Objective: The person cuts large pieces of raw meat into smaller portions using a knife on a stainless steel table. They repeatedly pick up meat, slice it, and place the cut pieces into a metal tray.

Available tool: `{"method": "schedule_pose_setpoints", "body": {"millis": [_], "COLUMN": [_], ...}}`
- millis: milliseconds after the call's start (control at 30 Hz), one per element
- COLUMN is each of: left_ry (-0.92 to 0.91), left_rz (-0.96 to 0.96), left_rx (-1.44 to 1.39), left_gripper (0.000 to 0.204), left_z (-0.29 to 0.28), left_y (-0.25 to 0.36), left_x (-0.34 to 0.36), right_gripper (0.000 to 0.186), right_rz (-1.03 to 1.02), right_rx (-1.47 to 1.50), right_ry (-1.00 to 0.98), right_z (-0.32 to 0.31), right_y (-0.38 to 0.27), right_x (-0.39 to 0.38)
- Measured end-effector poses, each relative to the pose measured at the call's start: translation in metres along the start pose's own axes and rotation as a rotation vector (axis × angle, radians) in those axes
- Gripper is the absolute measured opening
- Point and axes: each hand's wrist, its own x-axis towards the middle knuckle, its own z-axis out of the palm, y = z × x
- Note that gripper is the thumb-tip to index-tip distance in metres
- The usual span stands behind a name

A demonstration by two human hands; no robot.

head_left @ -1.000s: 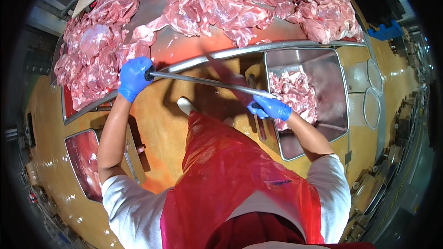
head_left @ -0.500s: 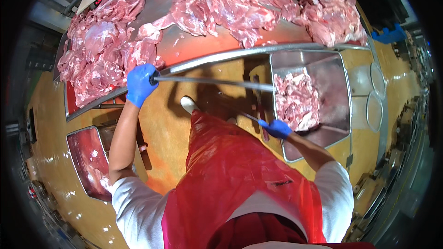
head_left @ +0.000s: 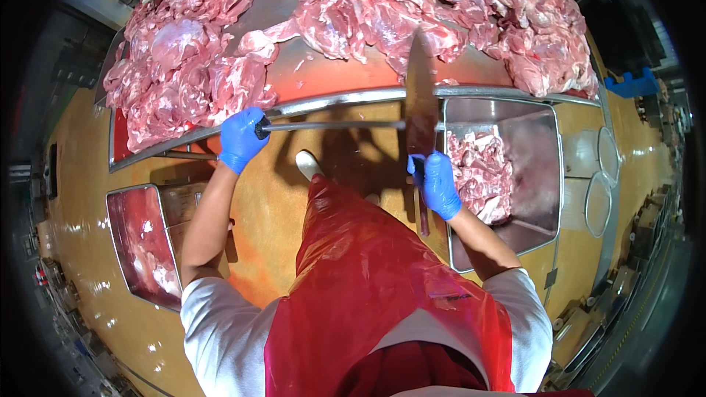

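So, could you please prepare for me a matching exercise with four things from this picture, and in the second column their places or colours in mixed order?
Column one:
1. Metal rod
2. Knife
3. Apron
4. Large meat pieces

Column two:
A. Heaped on the table
B. Held in the right hand
C. Red, worn by the person
D. Held in the left hand

Right pairs: 1-D, 2-B, 3-C, 4-A

We can't make out the handle of the knife (head_left: 421, 92) inside the right hand (head_left: 439, 185), nor whether the blade touches the steel rod (head_left: 338, 126) it partly hides; apron (head_left: 382, 272) print's too small to read.
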Motion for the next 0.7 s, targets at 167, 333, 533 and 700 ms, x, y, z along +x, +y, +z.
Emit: {"method": "schedule_pose_setpoints", "body": {"millis": [167, 333, 533, 700], "left_ry": [-0.043, 0.345, 0.180, -0.021], "left_rz": [-1.065, -1.224, -1.360, -1.115], "left_rx": [-0.877, -0.767, -0.119, 0.288], "left_gripper": [0.013, 0.016, 0.047, 0.060], "left_z": [-0.008, -0.051, -0.038, -0.060], "left_y": [0.006, -0.220, -0.413, -0.472], "left_x": [-0.004, 0.021, 0.030, 0.028], "right_gripper": [0.082, 0.080, 0.080, 0.046], "right_rz": [0.633, 0.350, 0.557, 0.583], "right_rx": [-0.774, -0.353, -0.042, 0.269], "right_ry": [-0.532, 0.093, 0.132, 0.229], "right_z": [-0.020, 0.007, 0.030, 0.047], "right_y": [0.096, 0.045, 0.015, 0.025], "right_x": [-0.030, 0.057, 0.175, 0.241]}}
